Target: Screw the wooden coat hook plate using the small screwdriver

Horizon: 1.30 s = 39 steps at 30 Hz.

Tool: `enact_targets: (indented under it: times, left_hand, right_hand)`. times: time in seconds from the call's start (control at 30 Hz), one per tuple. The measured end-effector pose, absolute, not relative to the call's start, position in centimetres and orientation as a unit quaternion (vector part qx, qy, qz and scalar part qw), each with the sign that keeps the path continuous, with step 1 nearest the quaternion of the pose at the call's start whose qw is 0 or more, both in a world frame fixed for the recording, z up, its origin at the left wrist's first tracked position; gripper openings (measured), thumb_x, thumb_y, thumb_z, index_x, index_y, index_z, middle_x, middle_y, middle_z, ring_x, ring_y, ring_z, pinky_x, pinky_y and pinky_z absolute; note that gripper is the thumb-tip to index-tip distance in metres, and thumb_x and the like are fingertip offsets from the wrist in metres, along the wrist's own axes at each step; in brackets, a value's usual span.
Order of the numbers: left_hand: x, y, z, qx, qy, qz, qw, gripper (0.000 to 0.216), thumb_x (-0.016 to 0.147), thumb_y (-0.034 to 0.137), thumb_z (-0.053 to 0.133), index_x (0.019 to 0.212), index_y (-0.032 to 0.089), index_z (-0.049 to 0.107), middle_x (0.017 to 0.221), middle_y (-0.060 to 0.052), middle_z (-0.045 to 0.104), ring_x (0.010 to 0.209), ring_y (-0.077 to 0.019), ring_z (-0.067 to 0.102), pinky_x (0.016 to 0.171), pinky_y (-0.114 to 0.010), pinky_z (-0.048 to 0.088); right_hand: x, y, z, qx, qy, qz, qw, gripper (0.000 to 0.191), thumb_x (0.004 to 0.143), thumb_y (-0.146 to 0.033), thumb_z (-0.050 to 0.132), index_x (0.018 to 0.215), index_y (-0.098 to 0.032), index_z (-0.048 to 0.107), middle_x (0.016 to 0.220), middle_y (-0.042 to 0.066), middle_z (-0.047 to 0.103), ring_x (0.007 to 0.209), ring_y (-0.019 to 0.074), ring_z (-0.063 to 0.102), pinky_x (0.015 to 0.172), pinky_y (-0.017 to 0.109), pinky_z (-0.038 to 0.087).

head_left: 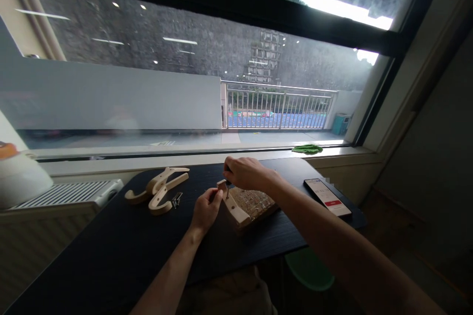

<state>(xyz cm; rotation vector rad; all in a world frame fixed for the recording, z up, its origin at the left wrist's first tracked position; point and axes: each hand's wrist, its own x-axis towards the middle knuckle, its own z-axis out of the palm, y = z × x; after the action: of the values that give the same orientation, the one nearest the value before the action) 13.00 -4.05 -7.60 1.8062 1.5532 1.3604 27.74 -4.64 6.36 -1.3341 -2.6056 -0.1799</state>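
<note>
A small wooden assembly (248,206) with a slatted or woven top lies on the dark tabletop (111,251) in front of me. My left hand (206,209) is closed on its left end, holding the wooden frame piece. My right hand (248,173) is closed above it, gripping a small screwdriver-like tool (228,188) whose tip points down onto the wood. Two curved wooden pieces (158,188) lie to the left, with a few dark screws (176,200) beside them.
A phone (327,197) with a lit screen lies at the table's right end. A green cloth (307,148) sits on the window sill. A white radiator (62,194) and a white object (16,174) are at the left. A green stool (308,270) shows under the table.
</note>
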Motion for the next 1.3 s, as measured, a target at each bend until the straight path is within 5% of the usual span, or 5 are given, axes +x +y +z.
enact_targets:
  times: [1.3]
  left_hand:
    - [13.0, -3.9, -7.8, 0.646, 0.557, 0.487, 0.187, 0.031, 0.074, 0.043, 0.043, 0.081, 0.019, 0.061, 0.071, -0.001, 0.065, 0.066, -0.0163, 0.058, 0.06, -0.024, 0.044]
  right_hand:
    - [27.1, -4.5, 7.3, -0.463, -0.881, -0.069, 0.071, 0.029, 0.079, -0.035, 0.04, 0.092, -0.015, 0.055, 0.089, 0.012, 0.063, 0.08, 0.0231, 0.059, 0.061, 0.03, 0.041]
